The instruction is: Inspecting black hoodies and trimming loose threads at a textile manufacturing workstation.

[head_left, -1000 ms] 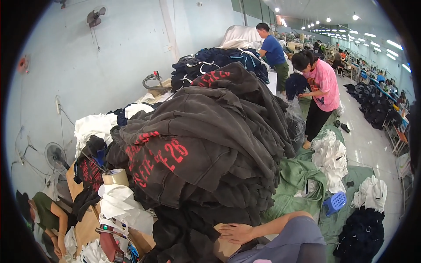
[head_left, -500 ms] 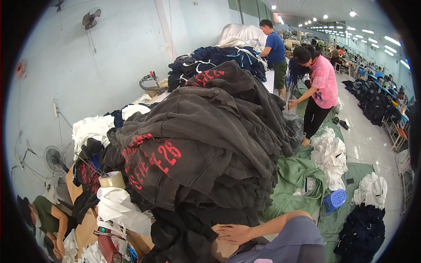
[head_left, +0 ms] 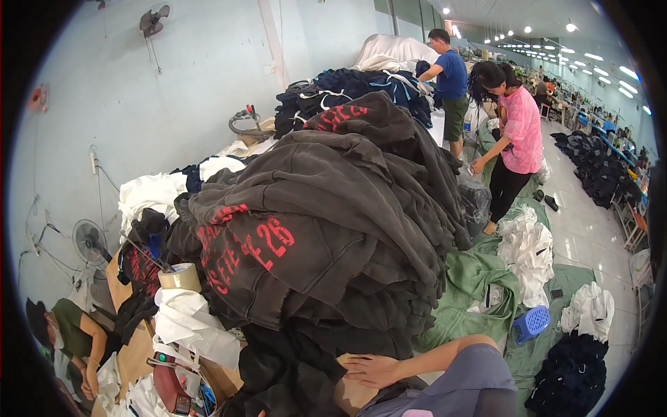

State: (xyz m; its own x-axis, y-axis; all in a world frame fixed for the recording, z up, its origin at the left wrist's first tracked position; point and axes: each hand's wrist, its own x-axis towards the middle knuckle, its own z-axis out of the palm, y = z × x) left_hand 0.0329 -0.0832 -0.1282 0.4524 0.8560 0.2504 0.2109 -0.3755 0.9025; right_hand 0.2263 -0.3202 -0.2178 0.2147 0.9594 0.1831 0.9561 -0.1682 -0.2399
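Observation:
My right hand lies flat with its fingers stretched out to the left. It rests on a smooth tan surface, whose kind I cannot make out. A grey-violet sleeve covers the upper part of that arm. Just left of the hand hangs dark cloth, below a large heap of charcoal sweatshirts with red lettering. My left hand is out of view.
A roll of tape, white cloth and a dark red bag lie at the left. Green cloth and a blue plastic basket are on the floor at the right. Co-workers stand behind the heap; another person is at lower left.
The view has shifted slightly, so the background sits a little further right. The co-worker in blue has raised an arm with dark cloth. My right hand stays in place.

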